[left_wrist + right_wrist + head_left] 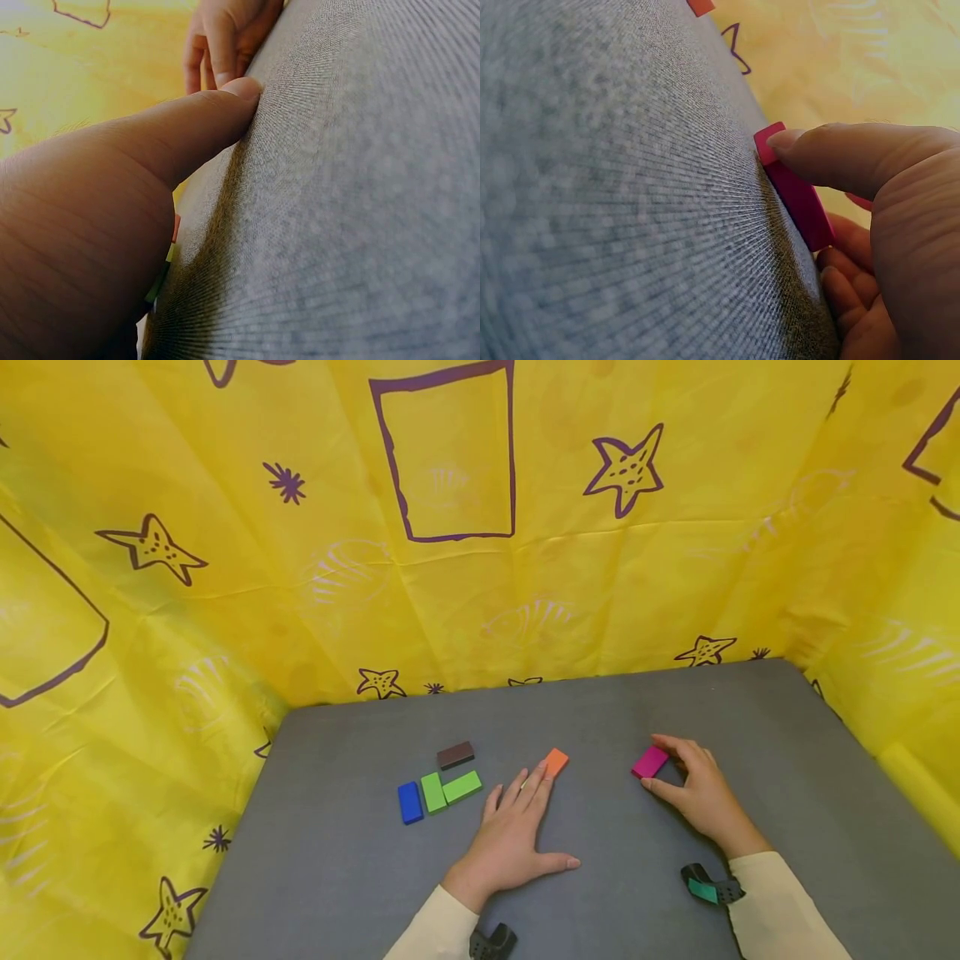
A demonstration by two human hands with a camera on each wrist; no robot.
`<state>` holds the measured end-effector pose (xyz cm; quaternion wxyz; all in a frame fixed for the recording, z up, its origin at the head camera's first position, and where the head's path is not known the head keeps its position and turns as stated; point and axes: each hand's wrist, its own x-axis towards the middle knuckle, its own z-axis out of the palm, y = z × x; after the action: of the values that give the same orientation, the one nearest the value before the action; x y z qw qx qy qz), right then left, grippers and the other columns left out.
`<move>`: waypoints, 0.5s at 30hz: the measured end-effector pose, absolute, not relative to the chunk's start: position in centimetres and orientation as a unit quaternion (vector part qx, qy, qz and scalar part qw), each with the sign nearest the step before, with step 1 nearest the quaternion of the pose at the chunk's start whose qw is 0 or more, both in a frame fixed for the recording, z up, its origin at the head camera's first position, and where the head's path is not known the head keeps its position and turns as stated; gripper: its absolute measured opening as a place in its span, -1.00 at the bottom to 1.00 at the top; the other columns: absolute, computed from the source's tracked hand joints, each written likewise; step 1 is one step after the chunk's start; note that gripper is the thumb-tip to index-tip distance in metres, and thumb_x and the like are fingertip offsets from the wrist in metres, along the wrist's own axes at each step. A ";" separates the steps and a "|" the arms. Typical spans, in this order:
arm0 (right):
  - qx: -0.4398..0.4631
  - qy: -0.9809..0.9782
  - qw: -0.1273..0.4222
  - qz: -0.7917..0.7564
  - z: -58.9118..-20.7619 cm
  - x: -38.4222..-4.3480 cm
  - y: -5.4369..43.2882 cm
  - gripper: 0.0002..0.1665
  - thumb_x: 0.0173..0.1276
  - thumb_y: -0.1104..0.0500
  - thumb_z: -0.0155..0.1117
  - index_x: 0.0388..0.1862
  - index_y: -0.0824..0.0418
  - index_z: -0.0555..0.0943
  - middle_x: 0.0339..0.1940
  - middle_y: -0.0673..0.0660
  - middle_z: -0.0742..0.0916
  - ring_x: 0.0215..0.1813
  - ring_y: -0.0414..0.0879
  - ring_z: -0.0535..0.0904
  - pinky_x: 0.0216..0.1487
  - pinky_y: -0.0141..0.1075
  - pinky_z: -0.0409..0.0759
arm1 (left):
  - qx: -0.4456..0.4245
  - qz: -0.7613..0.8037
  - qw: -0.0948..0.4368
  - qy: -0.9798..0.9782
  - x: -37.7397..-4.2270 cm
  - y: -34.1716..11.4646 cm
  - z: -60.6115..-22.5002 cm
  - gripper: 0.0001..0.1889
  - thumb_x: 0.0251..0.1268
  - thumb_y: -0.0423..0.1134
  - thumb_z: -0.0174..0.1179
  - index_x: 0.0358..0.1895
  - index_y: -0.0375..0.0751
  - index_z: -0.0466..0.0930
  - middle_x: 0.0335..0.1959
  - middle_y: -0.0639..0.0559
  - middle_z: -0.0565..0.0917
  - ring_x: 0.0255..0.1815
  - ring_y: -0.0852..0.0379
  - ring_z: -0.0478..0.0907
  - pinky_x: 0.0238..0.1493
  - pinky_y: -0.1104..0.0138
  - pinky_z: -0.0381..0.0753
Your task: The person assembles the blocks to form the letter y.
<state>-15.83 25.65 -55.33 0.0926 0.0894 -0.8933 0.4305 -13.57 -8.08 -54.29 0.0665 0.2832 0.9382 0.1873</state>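
My left hand point(510, 847) lies palm down with its fingers stretched out and its thumb spread to the side. Its fingertips overlap the near end of an orange block point(556, 762), and a sliver of something pale yellow shows between the fingers. Over to the right, my right hand point(697, 785) pinches a magenta block point(649, 762) between thumb and fingers. In the right wrist view the thumb presses one end of the magenta block point(799, 196), and the other fingers curl near its far end, low over the grey cloth.
Left of my left hand lie a blue block point(410, 802), an upright-lying green block point(432, 792), a second green block point(462, 787) touching it, and a dark brown block point(455, 755) behind. Yellow patterned cloth point(465, 610) walls in the grey table point(322, 877).
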 end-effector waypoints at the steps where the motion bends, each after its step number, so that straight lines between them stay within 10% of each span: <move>1: 0.088 -0.894 0.093 0.429 -55.3 -15.8 25.6 -0.18 0.37 0.22 0.65 0.51 0.40 0.49 0.34 0.37 0.59 0.32 0.26 0.39 0.22 -0.67 0.20 | 0.283 0.187 0.067 0.938 -13.6 -8.1 -54.3 0.26 0.27 0.58 0.30 0.82 -0.05 -0.05 0.83 0.16 -0.17 0.79 -0.02 -0.15 0.60 -0.28 -0.02; 9: 0.080 -0.904 0.104 0.407 -54.9 -15.8 25.3 -0.17 0.32 0.17 0.69 0.46 0.44 0.53 0.33 0.43 0.59 0.28 0.33 0.41 0.21 0.16 0.40 | 0.285 0.186 0.071 0.938 -13.6 -8.1 -54.2 0.26 0.28 0.57 0.30 0.82 -0.06 -0.05 0.83 0.15 -0.17 0.79 -0.02 -0.15 0.61 -0.27 -0.04; 15: 0.080 -0.906 0.119 0.399 -55.1 -15.9 25.2 -0.21 0.30 0.22 0.69 0.42 0.46 0.56 0.28 0.44 0.60 0.23 0.34 0.43 0.16 0.21 0.40 | 0.285 0.184 0.069 0.938 -13.6 -8.2 -54.2 0.26 0.28 0.58 0.29 0.82 -0.07 -0.04 0.83 0.14 -0.15 0.79 -0.02 -0.14 0.61 -0.27 -0.03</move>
<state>-15.87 25.20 -55.13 0.1192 0.0797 -0.9059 0.3986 -13.56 -8.18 -54.24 0.0692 0.2853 0.9381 0.1839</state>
